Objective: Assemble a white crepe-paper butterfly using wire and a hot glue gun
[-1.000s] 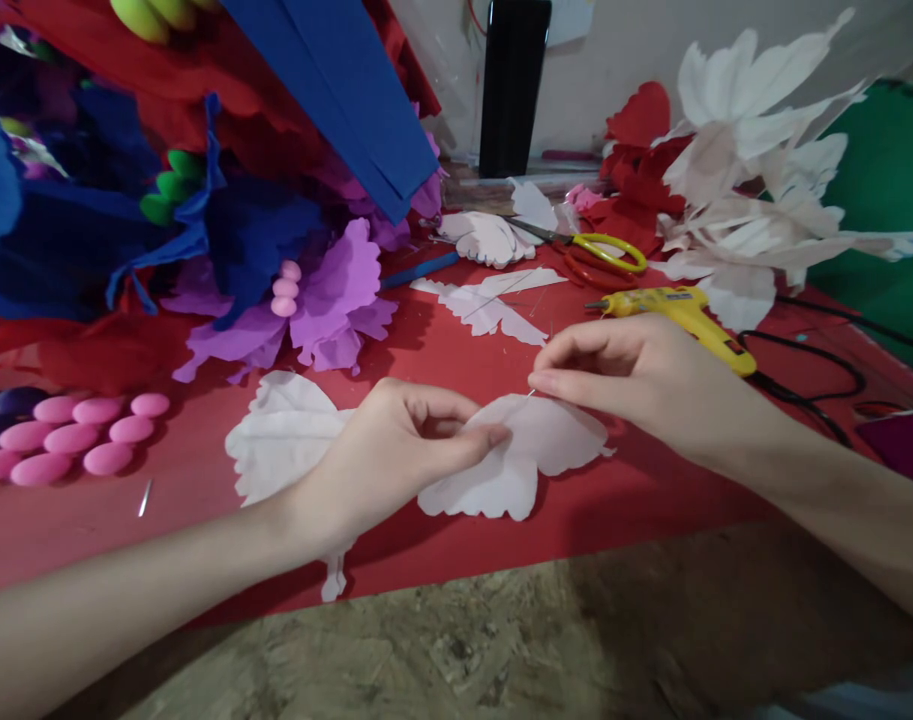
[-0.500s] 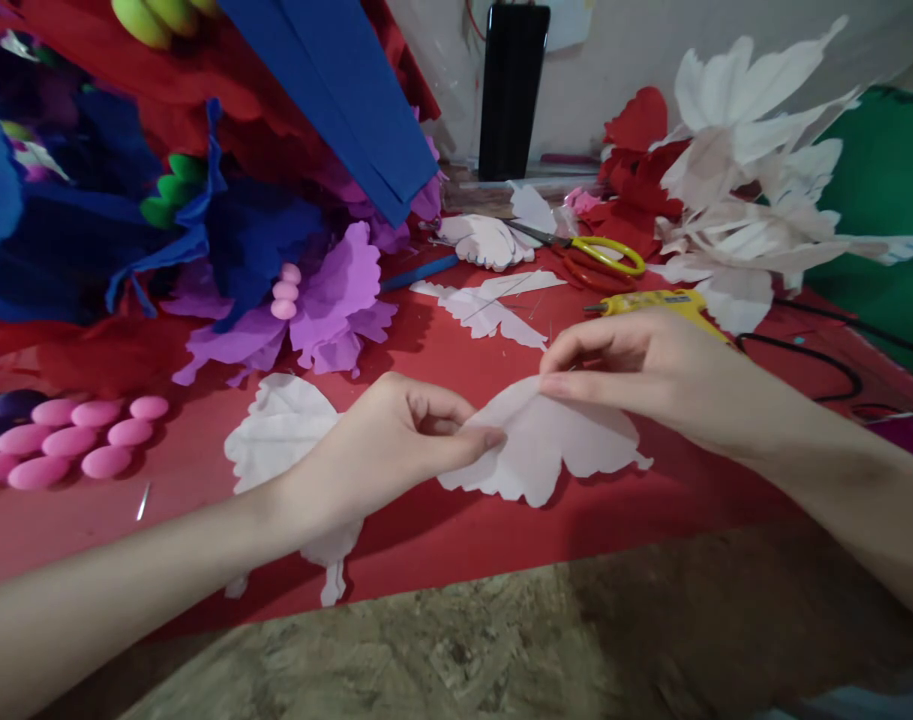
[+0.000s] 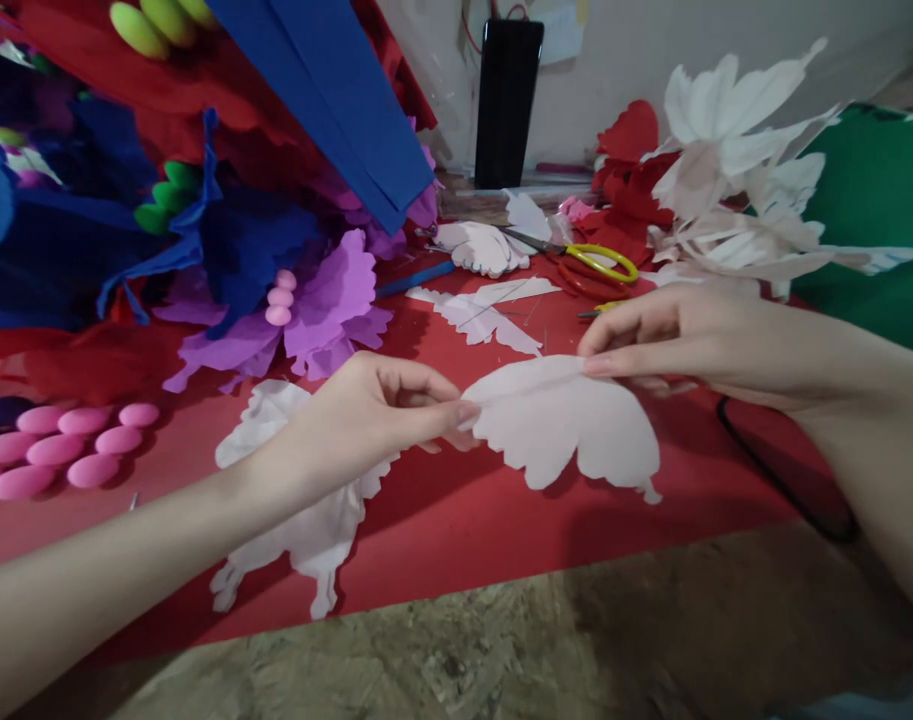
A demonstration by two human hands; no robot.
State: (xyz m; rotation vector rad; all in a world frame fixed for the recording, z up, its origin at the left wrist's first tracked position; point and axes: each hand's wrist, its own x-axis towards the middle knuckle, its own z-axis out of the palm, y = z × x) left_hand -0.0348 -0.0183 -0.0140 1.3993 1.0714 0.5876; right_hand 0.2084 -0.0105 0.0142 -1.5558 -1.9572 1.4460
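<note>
A white paper petal (image 3: 568, 425) with a scalloped edge hangs just above the red sheet (image 3: 456, 520). My left hand (image 3: 373, 420) pinches its left corner between thumb and fingers. My right hand (image 3: 688, 335) pinches its upper right edge, fingers pressed together. More white cut petals (image 3: 306, 530) lie on the red sheet under my left wrist.
Purple and blue paper flowers (image 3: 328, 300) pile up at the left, with pink oval beads (image 3: 66, 455) beside them. Yellow-handled scissors (image 3: 591, 258), white petal scraps (image 3: 486, 315), a black upright box (image 3: 507, 100) and large white flowers (image 3: 733, 190) stand behind. A black cord (image 3: 778, 480) runs at right.
Both hands have lifted and stretched the white petal to the right; the petals under my left wrist are now uncovered. My right hand now hides the yellow glue gun.
</note>
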